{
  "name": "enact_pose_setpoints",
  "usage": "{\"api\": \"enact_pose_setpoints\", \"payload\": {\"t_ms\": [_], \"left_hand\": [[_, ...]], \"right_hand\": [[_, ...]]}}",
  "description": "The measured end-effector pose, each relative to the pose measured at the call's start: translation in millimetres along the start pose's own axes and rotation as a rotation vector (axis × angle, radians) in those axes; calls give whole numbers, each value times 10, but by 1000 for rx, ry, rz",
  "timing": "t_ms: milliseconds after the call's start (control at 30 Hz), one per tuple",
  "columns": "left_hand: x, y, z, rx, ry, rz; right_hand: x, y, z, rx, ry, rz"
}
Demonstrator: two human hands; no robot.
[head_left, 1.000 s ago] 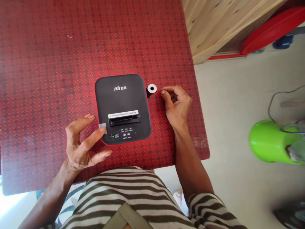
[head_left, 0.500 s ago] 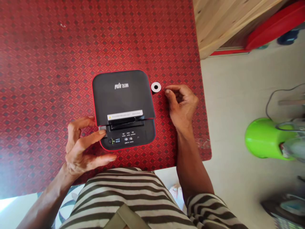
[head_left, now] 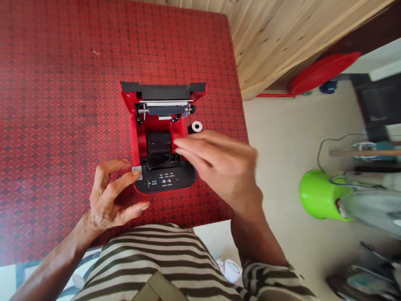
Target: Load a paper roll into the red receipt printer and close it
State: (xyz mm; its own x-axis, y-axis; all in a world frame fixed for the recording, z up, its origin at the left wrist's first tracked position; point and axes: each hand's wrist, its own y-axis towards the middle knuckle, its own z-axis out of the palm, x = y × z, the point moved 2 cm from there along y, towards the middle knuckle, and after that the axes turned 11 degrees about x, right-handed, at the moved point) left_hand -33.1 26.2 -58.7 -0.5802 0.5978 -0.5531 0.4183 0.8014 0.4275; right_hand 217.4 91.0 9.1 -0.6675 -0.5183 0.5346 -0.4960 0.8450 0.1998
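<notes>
On the table stands a black and red label printer (head_left: 184,175), its lid (head_left: 163,91) raised and showing a dark roller on the underside. Inside the red bay lies a roll of black material (head_left: 158,143). My left hand (head_left: 109,194) is at the printer's near left corner, a fingertip on the grey latch (head_left: 137,172) and the thumb apart. Over the right side of the bay reaches my right hand (head_left: 219,163), fingers stretched out and close together, slightly blurred, with nothing visible in them. Just beyond it, a small black roll with a white end (head_left: 197,126) lies beside the printer.
The table has a red patterned top (head_left: 78,104). A wooden panel (head_left: 266,37) rises along its far right side. On the floor to the right are a green bucket (head_left: 316,194), a cable and a red round object (head_left: 326,73).
The printer's lid has swung up, exposing the bay. My right hand has moved left over the printer. My left hand stays at the latch, and the view has shifted.
</notes>
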Motion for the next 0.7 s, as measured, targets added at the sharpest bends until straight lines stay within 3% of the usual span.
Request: {"api": "enact_pose_setpoints", "payload": {"t_ms": [167,333,533,700], "left_hand": [[-3,-43,-4,8,70,62],[-5,-39,-3,29,106,63],[-21,-20,-2,39,121,68],[-12,-44,5,46,125,50]], "right_hand": [[195,501,259,458,-306,15],[197,735,361,652,-441,62],[216,649,258,607,-428,8],[277,374,-7,323,-282,27]]}}
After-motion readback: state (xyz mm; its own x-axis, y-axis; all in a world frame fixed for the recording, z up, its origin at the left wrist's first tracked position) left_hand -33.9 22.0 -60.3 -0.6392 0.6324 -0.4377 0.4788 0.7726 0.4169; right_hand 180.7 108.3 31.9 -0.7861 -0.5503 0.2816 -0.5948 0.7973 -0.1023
